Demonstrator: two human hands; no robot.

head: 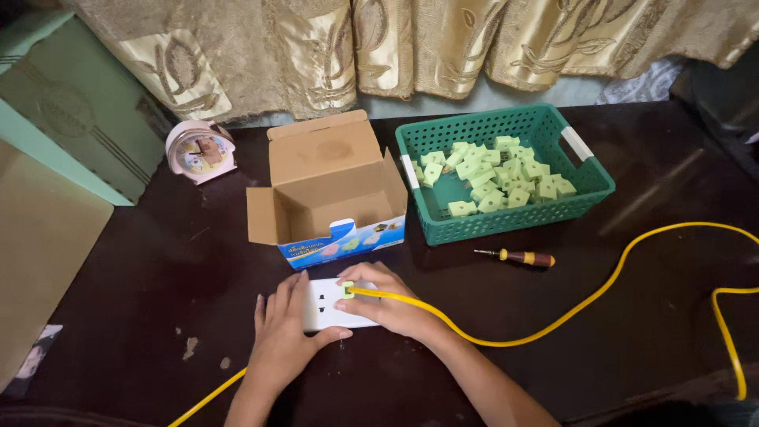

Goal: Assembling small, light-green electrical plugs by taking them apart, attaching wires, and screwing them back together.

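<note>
on the dark table (632, 316), the left hand (283, 336) lay flat with fingers spread, steadying a white socket strip (328, 314). the right hand (391, 304) pinched a pale green plug (347, 289) on a yellow cable (553, 324) at the strip, just before an open cardboard box (328, 190).
</note>
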